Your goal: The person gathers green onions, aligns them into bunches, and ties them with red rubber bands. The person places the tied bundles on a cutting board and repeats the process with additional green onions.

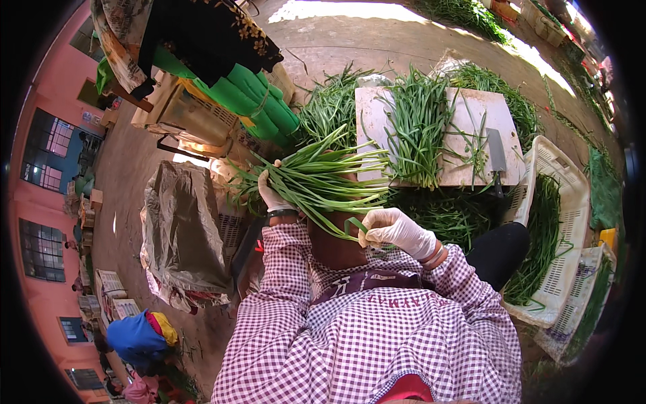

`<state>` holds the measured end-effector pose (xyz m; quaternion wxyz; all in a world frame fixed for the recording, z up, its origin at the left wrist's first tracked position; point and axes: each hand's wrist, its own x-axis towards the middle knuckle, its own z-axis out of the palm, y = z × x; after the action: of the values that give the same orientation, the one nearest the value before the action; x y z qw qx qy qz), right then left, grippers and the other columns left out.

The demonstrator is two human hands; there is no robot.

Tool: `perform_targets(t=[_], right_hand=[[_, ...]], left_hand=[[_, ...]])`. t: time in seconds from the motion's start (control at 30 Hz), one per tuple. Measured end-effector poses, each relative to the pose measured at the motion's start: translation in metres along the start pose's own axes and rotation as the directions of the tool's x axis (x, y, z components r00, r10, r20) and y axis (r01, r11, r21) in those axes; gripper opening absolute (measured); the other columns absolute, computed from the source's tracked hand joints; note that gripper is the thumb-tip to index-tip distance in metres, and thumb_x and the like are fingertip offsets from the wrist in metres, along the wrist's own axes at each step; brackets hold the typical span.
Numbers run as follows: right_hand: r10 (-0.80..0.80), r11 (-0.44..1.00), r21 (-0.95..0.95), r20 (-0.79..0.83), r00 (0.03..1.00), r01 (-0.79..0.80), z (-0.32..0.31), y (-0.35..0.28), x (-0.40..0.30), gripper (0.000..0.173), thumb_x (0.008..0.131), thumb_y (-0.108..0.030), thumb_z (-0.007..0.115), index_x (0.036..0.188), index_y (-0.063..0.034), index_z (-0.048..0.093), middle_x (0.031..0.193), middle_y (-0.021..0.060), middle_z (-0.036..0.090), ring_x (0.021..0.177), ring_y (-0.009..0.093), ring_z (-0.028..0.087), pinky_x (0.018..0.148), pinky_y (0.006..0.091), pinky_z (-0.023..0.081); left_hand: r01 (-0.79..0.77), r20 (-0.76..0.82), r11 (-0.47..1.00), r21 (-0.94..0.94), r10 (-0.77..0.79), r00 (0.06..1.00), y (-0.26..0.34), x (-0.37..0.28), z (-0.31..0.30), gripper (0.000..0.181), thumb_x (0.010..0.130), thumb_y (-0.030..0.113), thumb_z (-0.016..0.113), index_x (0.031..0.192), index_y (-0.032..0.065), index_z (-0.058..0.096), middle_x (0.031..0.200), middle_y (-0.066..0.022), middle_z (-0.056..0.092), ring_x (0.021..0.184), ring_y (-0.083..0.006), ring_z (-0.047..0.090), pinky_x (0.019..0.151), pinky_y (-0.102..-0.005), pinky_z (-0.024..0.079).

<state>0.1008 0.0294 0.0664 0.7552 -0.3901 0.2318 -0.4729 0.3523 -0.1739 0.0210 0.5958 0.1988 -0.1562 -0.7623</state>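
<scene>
A white glove covers my left hand (272, 194), which is closed around a loose bunch of long, chive-like greens (333, 179). The pale stalk ends of the bunch point right, and its leafy tips spread to the left. Beneath those stalks, my gloved right hand (398, 233) pinches a green leaf (357, 225) at the near edge of the bunch. Part of that leaf loops up beside the fingertips. Beyond the hands, another pile of greens (419, 131) lies across a pale board (459, 174). To its right, a cleaver (496, 151) rests with its black handle over the board's near edge.
White plastic crates (570, 187) with greens stand on the right. A grey plastic-covered stack (184, 222) is at left. Green wrapped bundles (252, 101) lie by another person's dark sleeve (212, 40). Loose greens (328, 106) surround the board. A person in blue (136, 336) bends at lower left.
</scene>
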Motion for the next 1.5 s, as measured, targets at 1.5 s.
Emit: perform_targets(t=[1.5], right_hand=[[-0.143,0.598,-0.794,-0.244,0.959,-0.113,0.047,0.029,0.009,0.037,0.088,-0.043,0.063,0.084,-0.0063,0.067,0.074,0.0121,0.064,0.067,0.026,0.063,0.062,0.0369,0.048]], left_hand=[[-0.065,-0.035,0.997,-0.048,0.063,0.997,0.002,0.012,-0.03,0.022,0.084,0.022,0.053,0.087,0.0037,0.064,0.088,-0.0064,0.066,0.077,-0.0253,0.063,0.071,-0.0432,0.056]])
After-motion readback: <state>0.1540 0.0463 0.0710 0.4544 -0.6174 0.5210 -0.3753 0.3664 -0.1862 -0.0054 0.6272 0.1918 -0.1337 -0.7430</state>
